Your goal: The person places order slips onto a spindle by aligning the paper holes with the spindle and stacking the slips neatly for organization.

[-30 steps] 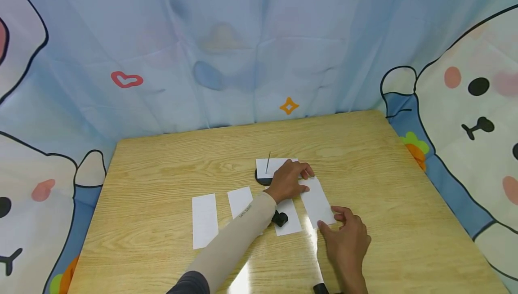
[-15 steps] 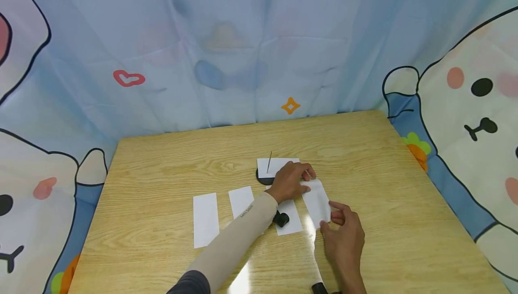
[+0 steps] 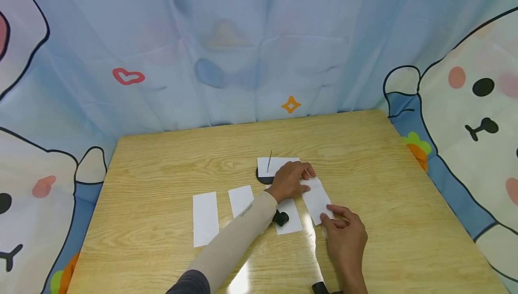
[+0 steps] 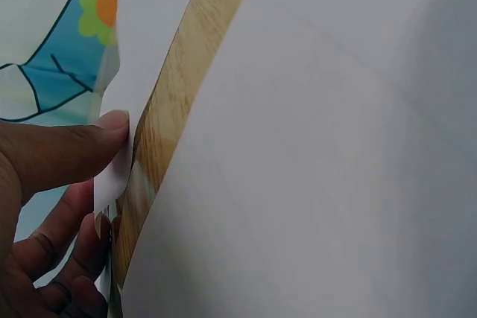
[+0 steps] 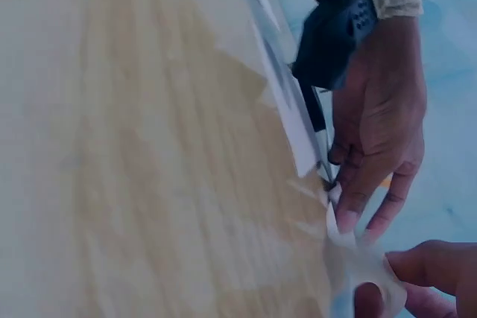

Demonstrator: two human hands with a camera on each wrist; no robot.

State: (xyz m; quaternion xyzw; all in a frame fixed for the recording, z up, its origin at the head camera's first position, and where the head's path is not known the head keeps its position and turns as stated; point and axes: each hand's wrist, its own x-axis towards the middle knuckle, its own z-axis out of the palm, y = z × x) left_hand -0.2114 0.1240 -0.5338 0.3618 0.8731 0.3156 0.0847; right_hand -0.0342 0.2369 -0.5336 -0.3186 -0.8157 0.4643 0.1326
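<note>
A white paper slip (image 3: 317, 200) stretches between both hands at the right end of a row of similar slips. My left hand (image 3: 289, 179), reaching across in a beige sleeve, pinches its far end. In the left wrist view the left thumb (image 4: 82, 150) presses one face of the slip, with fingers behind. My right hand (image 3: 346, 240) pinches the near corner between thumb and index finger. The right wrist view has that end curling up at the right hand's fingers (image 5: 432, 266). Just beyond the left hand, another slip (image 3: 273, 166) lies over a round black base (image 3: 264, 180) with a thin upright spike (image 3: 269, 161).
More white slips lie left of the held one: a leftmost slip (image 3: 205, 219), a second slip (image 3: 240, 198) partly under the left forearm, and a third slip (image 3: 290, 223). The wooden table (image 3: 154, 172) ends at a printed blue curtain (image 3: 226, 51). Black wrist cameras are worn on both wrists.
The slip's near end bent up and inward half a second ago, and lies straighter now. My right fingers have shifted slightly further onto its corner. The left hand stays nearly in place.
</note>
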